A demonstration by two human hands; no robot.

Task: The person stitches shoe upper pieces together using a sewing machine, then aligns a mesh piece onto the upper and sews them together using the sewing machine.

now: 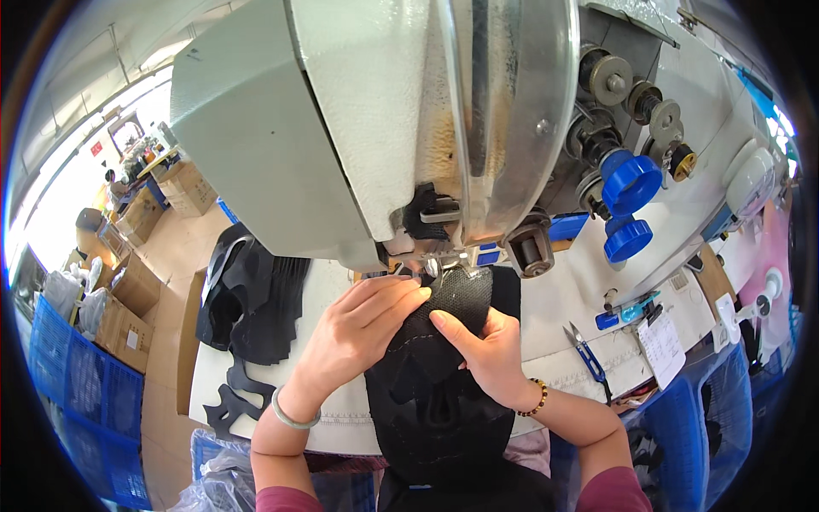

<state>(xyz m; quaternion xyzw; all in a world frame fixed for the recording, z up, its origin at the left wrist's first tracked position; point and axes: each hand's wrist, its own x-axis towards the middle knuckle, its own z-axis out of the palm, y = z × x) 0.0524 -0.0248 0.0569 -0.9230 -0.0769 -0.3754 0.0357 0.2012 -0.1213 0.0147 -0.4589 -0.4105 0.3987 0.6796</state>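
A black fabric piece (424,354) with a mesh-textured part at its top lies under the needle area of a pale grey sewing machine (367,128). A light stitch line crosses it. My left hand (363,328) reaches in from the left, fingers pressed together, their tips on the fabric close to the presser foot. On the right side, my right hand (486,350) grips the piece, thumb on top and the other fingers curled at its edge and partly hidden. The lower part of the fabric hangs toward my lap. The needle itself is hard to make out.
Stacked black cut pieces (277,303) lie on the white table's left, with loose cutouts (229,410) nearer me. Blue-handled scissors (587,358) and a written paper sheet (661,348) lie right. Blue crates (85,375) and cardboard boxes (128,328) stand on the floor leftward; another blue crate (674,427) stands right.
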